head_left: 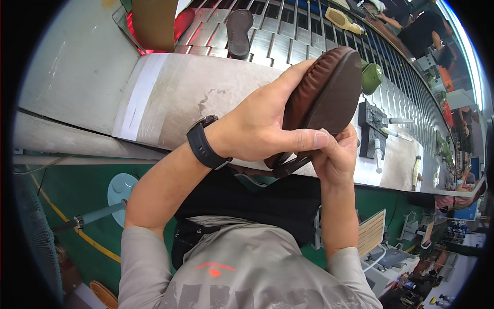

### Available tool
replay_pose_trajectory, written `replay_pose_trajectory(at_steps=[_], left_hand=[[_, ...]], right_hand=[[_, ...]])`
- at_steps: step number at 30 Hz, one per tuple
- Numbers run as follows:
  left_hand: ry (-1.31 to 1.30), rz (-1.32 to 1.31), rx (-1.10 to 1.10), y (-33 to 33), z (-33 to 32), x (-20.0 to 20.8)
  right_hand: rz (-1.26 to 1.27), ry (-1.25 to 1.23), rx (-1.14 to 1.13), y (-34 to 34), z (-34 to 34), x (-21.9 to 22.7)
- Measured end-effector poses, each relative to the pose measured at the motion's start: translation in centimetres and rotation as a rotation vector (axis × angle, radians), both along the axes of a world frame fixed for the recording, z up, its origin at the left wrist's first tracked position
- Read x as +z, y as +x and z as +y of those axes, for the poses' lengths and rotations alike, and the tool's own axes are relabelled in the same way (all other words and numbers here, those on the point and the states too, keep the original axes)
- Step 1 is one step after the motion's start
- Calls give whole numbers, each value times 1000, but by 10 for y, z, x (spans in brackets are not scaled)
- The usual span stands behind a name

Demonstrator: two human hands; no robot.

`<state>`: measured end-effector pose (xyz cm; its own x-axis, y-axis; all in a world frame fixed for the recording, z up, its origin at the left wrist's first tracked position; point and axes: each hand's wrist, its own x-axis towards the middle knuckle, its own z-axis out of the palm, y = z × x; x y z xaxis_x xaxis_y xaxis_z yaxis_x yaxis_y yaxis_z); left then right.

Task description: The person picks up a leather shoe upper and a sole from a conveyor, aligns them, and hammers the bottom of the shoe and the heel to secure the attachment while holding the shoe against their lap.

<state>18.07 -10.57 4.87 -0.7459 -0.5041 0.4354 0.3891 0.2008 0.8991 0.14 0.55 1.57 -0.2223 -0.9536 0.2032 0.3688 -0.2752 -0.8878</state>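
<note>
A shoe [329,95] with a gathered brown leather upper and a dark sole is up over the near edge of the workbench, its sole tilted to the right. My left hand [257,126] wraps the upper from the left, thumb stretched along the sole. At the sole's lower edge my right hand [337,154] pinches the shoe, its thumb meeting the left one. The heel end hangs partly hidden behind both hands. Beyond it, a loose dark sole [239,33] lies on the metal slats.
The metal slat conveyor [280,38] runs behind the bench [206,82]. On it are a yellow shoe last [343,20] and a green last [371,78]. A dark block [371,123] with syringe-like tools sits right, near a brush-like tool [416,172]. Other people work at far right.
</note>
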Motion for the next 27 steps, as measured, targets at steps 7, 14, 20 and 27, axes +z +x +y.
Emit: replay_pose_trajectory(at_steps=[7,14,20,27], left_hand=[[77,76,-31,0,5,-4],[132,72,-50,1,9,3],[112,80,22,1,10,2],[281,211,130,-6,23,4]], right_hand=[[5,52,21,-2,2,-2],[7,51,5,4,2,6],[12,60,22,6,0,3],[-64,27,104,11,8,7]])
